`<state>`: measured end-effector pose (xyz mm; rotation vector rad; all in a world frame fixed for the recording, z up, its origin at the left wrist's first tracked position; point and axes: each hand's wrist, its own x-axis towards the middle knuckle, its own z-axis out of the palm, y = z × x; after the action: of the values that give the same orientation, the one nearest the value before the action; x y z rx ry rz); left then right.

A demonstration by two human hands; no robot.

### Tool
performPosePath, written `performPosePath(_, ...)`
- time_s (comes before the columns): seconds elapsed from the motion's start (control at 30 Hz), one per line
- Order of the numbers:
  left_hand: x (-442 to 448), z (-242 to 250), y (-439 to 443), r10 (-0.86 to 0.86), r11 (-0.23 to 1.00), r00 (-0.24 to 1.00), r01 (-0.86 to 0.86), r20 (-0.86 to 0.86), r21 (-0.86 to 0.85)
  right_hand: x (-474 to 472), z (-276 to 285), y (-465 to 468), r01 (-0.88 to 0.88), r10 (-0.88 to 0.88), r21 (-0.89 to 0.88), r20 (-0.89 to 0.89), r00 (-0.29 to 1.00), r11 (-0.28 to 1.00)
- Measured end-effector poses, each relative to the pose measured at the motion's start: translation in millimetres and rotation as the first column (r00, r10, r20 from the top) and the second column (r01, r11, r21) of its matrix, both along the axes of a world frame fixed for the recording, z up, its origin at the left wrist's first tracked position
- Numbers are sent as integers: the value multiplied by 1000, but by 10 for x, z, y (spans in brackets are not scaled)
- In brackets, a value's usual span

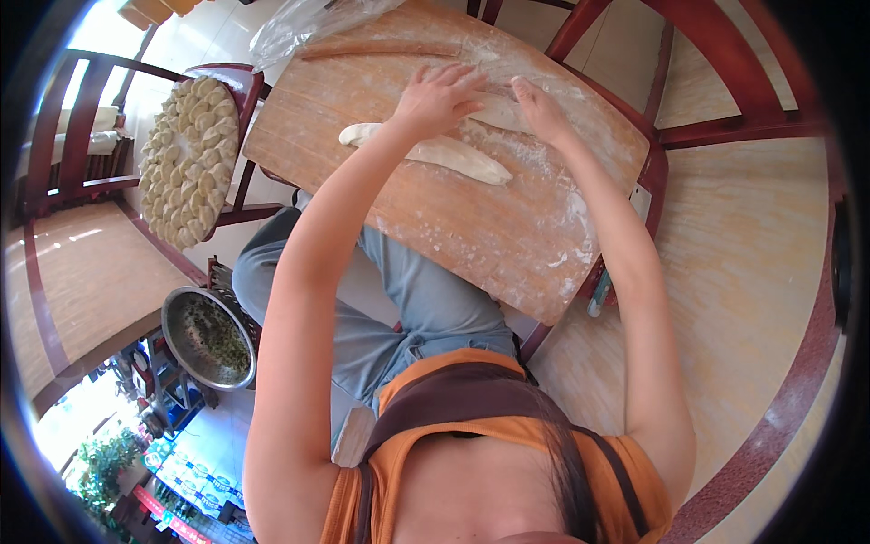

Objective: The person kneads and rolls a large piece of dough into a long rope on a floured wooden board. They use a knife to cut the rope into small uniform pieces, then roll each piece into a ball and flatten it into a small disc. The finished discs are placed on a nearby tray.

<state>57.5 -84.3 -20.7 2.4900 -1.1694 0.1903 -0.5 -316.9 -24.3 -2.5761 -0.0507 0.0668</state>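
Note:
A long roll of pale dough (462, 160) lies across a floured wooden board (469, 231), partly behind my left forearm. Past the roll, my left hand (440, 98) is palm down over the board, fingers spread and holding nothing that I can see. Opposite it, my right hand (542, 112) is turned inward near the board's far right side; most of its fingers are hidden. Between the two hands is a whitish patch (501, 112), either flour or more dough; which one I cannot tell. A slim wooden rolling pin (380, 49) rests near the far edge.
Left of the board, a tray of many shaped dumplings (190, 163) sits on a red wooden chair (248, 88). A metal bowl of chopped green filling (211, 336) stands lower left. A clear plastic bag (299, 27) lies at the board's far left corner. Chair rails (741, 129) border the right.

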Motion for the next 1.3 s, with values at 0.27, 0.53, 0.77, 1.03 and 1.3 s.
performPosePath(0.27,125,-105,213,123,992,990,-124,-68,-6,-3,-24,191,-72,69,-323,-21,997,944)
performPosePath(0.53,136,-133,399,272,941,927,-313,-259,-132,122,89,409,-34,36,-386,-3,999,922)
performPosePath(0.77,103,-108,406,233,943,880,-308,-414,-124,215,72,494,-112,133,-455,14,991,883)
performPosePath(1.03,24,-19,283,268,938,920,-317,-286,-142,348,65,557,-184,189,-446,-33,981,876)
performPosePath(1.3,37,-22,233,271,949,920,-305,-285,-81,271,118,646,-133,139,-304,0,990,943)
